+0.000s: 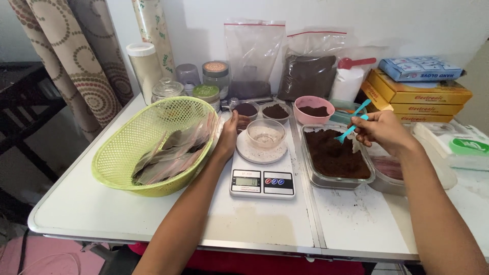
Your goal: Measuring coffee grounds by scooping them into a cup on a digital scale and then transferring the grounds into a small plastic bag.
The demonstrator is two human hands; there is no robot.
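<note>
My right hand holds a turquoise plastic spoon with its tip over the dark brown powder in a clear rectangular container. My left hand rests between a tilted green mesh basket of flat pouches and a white digital kitchen scale. Its fingers sit at the scale's round platform, where a small clear glass bowl stands with only traces inside.
Behind the scale stand two small bowls of dark powder, a pink bowl, zip bags, jars and a white canister. Stacked yellow and blue boxes sit at the right, a wipes pack beside them.
</note>
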